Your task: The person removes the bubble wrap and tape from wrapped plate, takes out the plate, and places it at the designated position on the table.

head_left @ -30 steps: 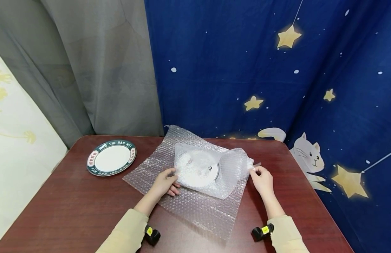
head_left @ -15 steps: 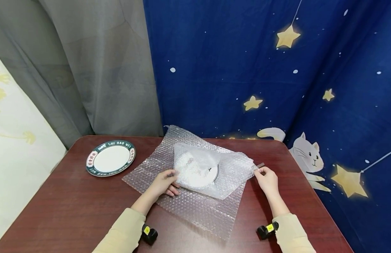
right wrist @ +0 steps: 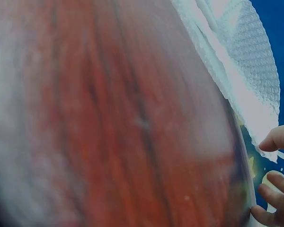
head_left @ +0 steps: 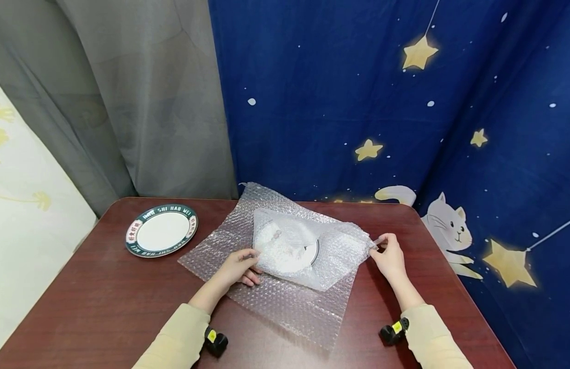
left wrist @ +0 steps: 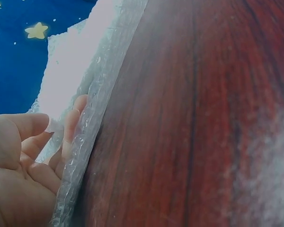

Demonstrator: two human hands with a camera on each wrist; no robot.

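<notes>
A bubble wrap bag [head_left: 333,261] lies with a plate [head_left: 285,251] inside, whose white centre and part of a dark rim show through the film. My left hand [head_left: 240,266] pinches the bag's left edge; in the left wrist view the thumb is on top and the fingers [left wrist: 70,125] reach underneath. At the opposite end, my right hand [head_left: 388,256] pinches the bag's narrow corner, where a thin strip shows by the fingertips. The right wrist view has the thumb [right wrist: 277,138] against that corner. Under the bag is a larger sheet of bubble wrap [head_left: 303,318].
A second plate [head_left: 162,233], white with a green lettered rim, lies at the back left of the reddish-brown table [head_left: 105,307]. Behind the table hang a grey curtain [head_left: 169,102] and a blue star-patterned curtain [head_left: 312,102].
My right hand has moved slightly right, and the bag's puffed right end has flattened and stretched out. The strip by the right fingertips has shifted. My left hand has stayed at the left edge.
</notes>
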